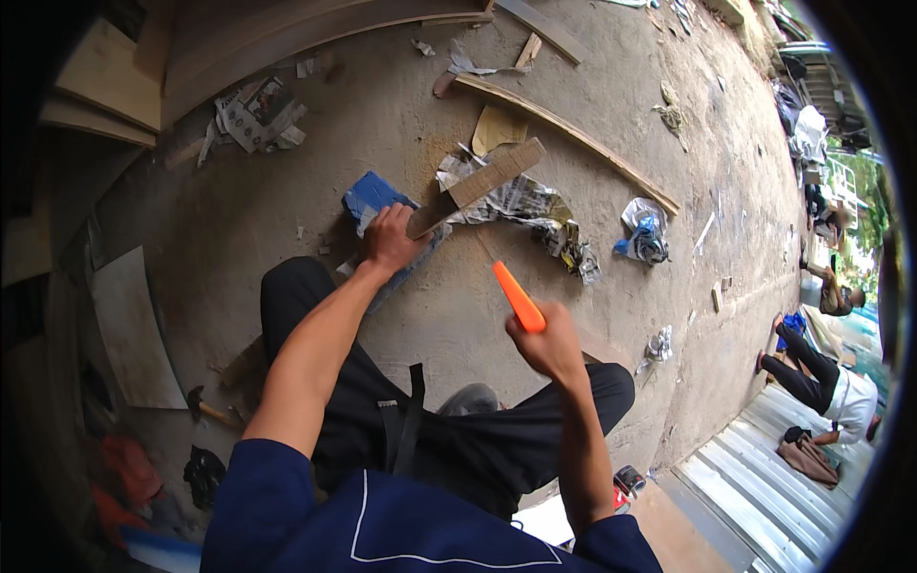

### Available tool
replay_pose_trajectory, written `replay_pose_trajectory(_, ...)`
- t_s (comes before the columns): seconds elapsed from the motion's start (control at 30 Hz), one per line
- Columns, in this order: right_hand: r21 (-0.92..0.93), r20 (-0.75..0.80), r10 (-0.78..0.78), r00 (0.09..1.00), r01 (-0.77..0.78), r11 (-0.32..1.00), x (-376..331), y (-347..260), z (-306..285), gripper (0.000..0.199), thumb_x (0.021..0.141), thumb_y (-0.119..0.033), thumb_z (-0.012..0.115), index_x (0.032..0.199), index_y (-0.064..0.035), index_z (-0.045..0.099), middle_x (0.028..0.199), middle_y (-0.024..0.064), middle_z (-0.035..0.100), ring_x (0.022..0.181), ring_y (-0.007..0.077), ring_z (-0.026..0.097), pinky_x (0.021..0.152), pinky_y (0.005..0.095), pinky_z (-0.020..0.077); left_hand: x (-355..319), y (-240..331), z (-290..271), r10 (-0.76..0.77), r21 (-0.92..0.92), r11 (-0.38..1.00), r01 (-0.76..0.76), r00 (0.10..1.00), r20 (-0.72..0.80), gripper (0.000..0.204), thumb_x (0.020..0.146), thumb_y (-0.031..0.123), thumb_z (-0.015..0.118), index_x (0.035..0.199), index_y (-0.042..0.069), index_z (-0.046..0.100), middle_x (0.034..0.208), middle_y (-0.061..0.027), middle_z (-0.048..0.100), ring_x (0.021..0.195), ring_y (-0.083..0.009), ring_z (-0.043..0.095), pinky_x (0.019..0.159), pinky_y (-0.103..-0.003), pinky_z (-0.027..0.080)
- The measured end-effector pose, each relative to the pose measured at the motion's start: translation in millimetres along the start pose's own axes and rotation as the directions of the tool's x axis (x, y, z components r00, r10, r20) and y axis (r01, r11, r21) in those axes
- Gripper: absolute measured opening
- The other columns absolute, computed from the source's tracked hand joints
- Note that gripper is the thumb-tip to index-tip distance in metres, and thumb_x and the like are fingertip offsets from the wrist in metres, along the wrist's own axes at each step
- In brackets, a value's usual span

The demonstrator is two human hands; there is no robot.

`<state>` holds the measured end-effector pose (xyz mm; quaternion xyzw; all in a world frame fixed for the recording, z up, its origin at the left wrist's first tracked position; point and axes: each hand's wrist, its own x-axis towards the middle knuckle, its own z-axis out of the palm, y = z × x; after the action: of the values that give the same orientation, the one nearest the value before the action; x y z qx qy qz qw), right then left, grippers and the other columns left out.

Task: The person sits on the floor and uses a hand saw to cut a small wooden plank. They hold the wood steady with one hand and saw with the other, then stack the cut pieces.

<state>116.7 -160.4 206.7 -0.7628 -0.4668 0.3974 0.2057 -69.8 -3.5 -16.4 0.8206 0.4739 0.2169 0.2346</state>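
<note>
Left hand (390, 239) had the wood (487, 183) gripped by one end, its length kinda slanting forward-right; right hand (549, 342), fisted round an orange handle (517, 295), was further off, back-right.

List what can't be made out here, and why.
All in the head view:
Thin blade beyond the orange handle: too faint to tell its shape.
That handle's rear end: covered by the right hand.
Left hand on the wooden piece: the hand itself hides much of the contact.
Person in a white top: too small to tell their handwork.
Wooden panels, upper left: cut off by the dark edge.
</note>
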Motion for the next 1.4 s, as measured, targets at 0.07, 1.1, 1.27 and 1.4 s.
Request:
replay_pose_trajectory(0.07, 0.083, 0.002, 0.022, 1.000, -0.022, 0.996, -23, 13, -5, 0.025, 0.075, -0.018, 0.064, 0.069, 0.0054, 0.057, 0.056, 0.0209, 0.051, 0.049, 0.0284, 0.050, 0.057, 0.0386, 0.0445, -3, 4, 0, -0.002, 0.004, 1.000, 0.002, 1.000, 0.013, 0.037, 0.068, 0.030, 0.077, 0.086, 0.006, 0.056, 0.088, -0.0104, 0.057, 0.085, -0.0319, 0.057, 0.071, -0.044, 0.049)
replay_pose_trajectory(1.1, 0.065, -0.019, -0.052, 0.998, 0.053, 0.996, 65, 21, 28, 0.028, 0.075, -0.020, 0.064, 0.070, 0.0051, 0.053, 0.054, 0.0170, 0.046, 0.048, 0.0234, 0.045, 0.053, 0.0373, 0.0420, 1, 10, 7, 0.005, -0.007, 1.000, -0.006, 0.999, -0.036, 0.037, 0.066, 0.030, 0.079, 0.081, 0.007, 0.054, 0.086, -0.0103, 0.056, 0.083, -0.0328, 0.057, 0.070, -0.044, 0.048)
replay_pose_trajectory(1.27, 0.085, -0.020, -0.053, 0.998, 0.054, 0.995, 2, 46, 7, 0.022, 0.075, -0.016, 0.063, 0.071, 0.0041, 0.057, 0.056, 0.0180, 0.051, 0.049, 0.0272, 0.053, 0.056, 0.0369, 0.0450, 2, 6, 1, -0.019, 0.032, 0.999, 0.019, 1.000, -0.018, 0.036, 0.066, 0.030, 0.079, 0.081, 0.008, 0.055, 0.086, -0.0097, 0.056, 0.083, -0.0317, 0.057, 0.070, -0.043, 0.049)
replay_pose_trajectory(1.4, 0.072, -0.023, -0.099, 0.995, 0.100, 0.992, -13, 49, 4, 0.019, 0.074, -0.015, 0.063, 0.073, 0.0034, 0.059, 0.058, 0.0195, 0.053, 0.051, 0.0304, 0.054, 0.057, 0.0378, 0.0457, 5, 12, 1, -0.009, 0.035, 0.999, 0.010, 1.000, -0.022, 0.037, 0.065, 0.030, 0.079, 0.081, 0.008, 0.055, 0.085, -0.0094, 0.056, 0.083, -0.0312, 0.057, 0.069, -0.043, 0.049)
